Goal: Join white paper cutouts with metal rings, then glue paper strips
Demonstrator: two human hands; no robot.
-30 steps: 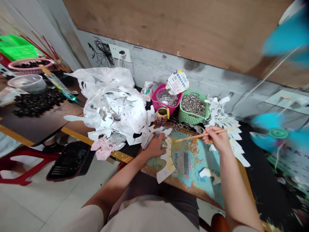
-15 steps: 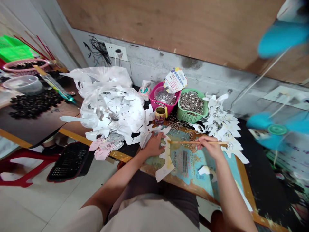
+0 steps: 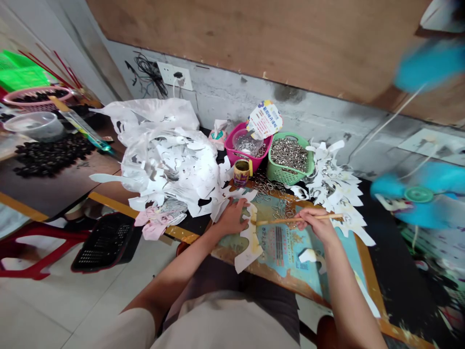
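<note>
My right hand (image 3: 314, 224) is closed around the handle of a thin wooden brush (image 3: 278, 221), its tip pointing left. That tip touches the edge of a white, notched cutout (image 3: 250, 247) with yellowish smears along it. On the cutout's left side lies my left hand (image 3: 231, 218), thumb and fingers apart, pressing the piece to the stained blue board (image 3: 290, 245). Loose metal rings or clips (image 3: 286, 208) lie beyond the brush. A small open can (image 3: 241, 175) stands behind my left hand. A small white scrap (image 3: 308, 255) lies in front of my right hand.
White cutouts fill a plastic bag (image 3: 170, 165) at left; more are piled (image 3: 334, 189) at right. A pink basket (image 3: 232, 150) and a green basket (image 3: 286, 175) hold metal pieces. A blue fan (image 3: 417, 194) spins at right. A black basket (image 3: 103, 242) sits below the table's left side.
The brush tip has moved slightly down along the cutout's edge, toward me, and the brush's slant has changed. My left hand and the cutout stay almost where they were.
</note>
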